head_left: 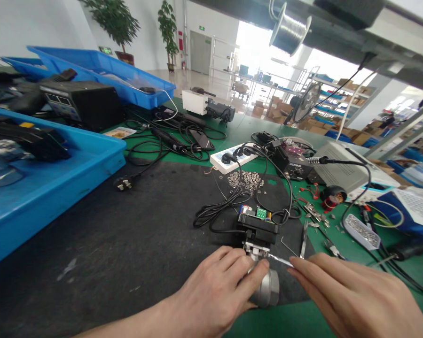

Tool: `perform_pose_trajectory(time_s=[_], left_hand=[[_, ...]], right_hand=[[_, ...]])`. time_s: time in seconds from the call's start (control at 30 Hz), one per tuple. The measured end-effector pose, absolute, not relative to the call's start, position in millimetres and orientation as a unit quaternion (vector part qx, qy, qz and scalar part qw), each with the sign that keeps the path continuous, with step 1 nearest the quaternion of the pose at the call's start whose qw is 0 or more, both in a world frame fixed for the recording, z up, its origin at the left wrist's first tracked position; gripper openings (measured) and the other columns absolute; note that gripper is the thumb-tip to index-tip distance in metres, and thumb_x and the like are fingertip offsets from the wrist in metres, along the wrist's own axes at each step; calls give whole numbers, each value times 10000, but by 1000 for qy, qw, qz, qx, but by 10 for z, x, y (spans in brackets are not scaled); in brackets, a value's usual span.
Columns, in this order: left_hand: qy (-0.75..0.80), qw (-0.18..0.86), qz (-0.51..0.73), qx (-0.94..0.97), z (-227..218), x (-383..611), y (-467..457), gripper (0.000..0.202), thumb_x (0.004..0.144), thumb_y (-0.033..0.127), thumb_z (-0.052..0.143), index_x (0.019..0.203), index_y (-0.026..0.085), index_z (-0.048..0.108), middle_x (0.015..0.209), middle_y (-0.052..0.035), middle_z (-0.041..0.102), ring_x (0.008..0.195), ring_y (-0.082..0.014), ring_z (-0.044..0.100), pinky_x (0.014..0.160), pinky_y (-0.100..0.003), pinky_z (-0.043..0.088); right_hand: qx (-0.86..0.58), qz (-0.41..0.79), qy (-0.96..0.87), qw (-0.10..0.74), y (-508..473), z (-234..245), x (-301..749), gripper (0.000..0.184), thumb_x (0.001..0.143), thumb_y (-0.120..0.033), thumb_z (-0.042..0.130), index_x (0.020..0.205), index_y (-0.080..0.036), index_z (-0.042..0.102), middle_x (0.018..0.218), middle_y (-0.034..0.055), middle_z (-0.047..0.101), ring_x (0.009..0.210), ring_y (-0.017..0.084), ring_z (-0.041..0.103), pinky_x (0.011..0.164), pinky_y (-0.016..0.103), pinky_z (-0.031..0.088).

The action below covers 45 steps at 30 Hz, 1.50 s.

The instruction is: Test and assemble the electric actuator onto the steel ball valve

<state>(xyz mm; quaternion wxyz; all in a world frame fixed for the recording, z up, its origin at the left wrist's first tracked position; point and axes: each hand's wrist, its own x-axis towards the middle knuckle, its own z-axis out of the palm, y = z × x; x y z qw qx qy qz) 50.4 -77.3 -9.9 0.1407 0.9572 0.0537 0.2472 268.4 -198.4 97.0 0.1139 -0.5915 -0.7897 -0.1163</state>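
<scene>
My left hand (222, 281) is wrapped round the grey metal valve body (270, 287) near the front edge of the black mat. On top of the valve sits a black actuator (257, 229), its cover off and a small green circuit board (261, 213) showing. Pinched in my right hand (356, 291) is a slim silver wrench (281, 260); its tip meets the metal bracket (256, 249) between valve and actuator. The wrench's other end is hidden by my fingers. An L-shaped hex key (288, 246) and a flat silver tool (304, 239) lie just beyond my right hand.
Many small nuts or washers (245, 180) lie behind the actuator, by a white power strip (232, 159) and tangled black cables. At left stands a blue tray (91, 150). To the right are a parts dish (362, 232), pliers (334, 249), a screwdriver (409, 248) and a soldering station (296, 164).
</scene>
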Motion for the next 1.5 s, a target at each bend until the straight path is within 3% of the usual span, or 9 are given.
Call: perform_pose_trajectory(time_s=[0.23,0.4,0.57,0.7,0.9,1.07,1.2,1.37,1.5], left_hand=[[52,151,232,960,-129,499,-768,548,990,265,614,1490,119,442,1240,-119,642,1088,-278,596,911,-469,563],[49,150,230,960,-96,490,-767,533,991,258,608,1478,108,454,1248,-100,644,1087,-270,589,908,-464,569],[66,149,223,961,-76,491,-767,538,993,289,614,1482,125,460,1241,-81,653,1048,-263,595,884,-456,582],[57,147,228,961,-89,494,-771,540,995,303,612,1477,111,465,1233,-86,653,1031,-262,590,865,-457,582],[57,151,227,960,-109,493,-769,533,1006,314,597,1483,118,460,1253,-88,644,1046,-259,584,884,-456,572],[55,150,213,964,-95,502,-756,550,992,287,618,1490,122,454,1255,-89,637,1058,-270,581,880,-467,573],[54,146,212,965,-92,499,-767,560,989,267,621,1500,119,445,1258,-97,633,1064,-270,578,881,-470,570],[57,148,214,964,-114,491,-778,562,997,283,611,1509,126,439,1265,-97,633,1064,-270,565,895,-465,564],[60,154,216,962,-117,496,-770,595,996,290,614,1528,121,410,1295,-95,630,1067,-273,547,904,-457,565]], right_hand=[[-604,-126,-782,92,-1982,912,2690,318,1050,-363,461,976,-273,757,730,45,720,574,159,673,496,248,465],[-633,-115,-762,75,-2013,557,2822,233,1010,-371,562,967,-250,757,749,49,740,641,183,698,565,258,497],[-640,-91,-758,86,-1997,259,2891,238,1025,-320,547,985,-229,763,747,44,739,663,172,693,628,254,521],[-628,-107,-764,103,-2090,417,2932,236,1024,-350,547,1052,-237,752,784,52,726,699,182,667,639,264,520],[-590,-173,-785,76,-2138,711,2864,309,1067,-296,417,1089,-226,717,797,34,659,667,179,621,599,303,469],[-578,-217,-785,48,-2027,815,2718,414,1088,-331,338,1003,-237,732,742,14,638,631,171,616,530,317,411],[-578,-226,-783,38,-1970,867,2670,471,1095,-304,293,961,-250,741,735,8,644,642,172,627,559,328,405],[-596,-201,-775,59,-2010,731,2704,364,1076,-285,396,927,-241,725,705,0,625,638,186,611,587,357,366],[-615,-133,-765,136,-2073,489,2768,175,1036,-212,523,1012,-203,696,762,11,653,682,177,583,645,323,390]])
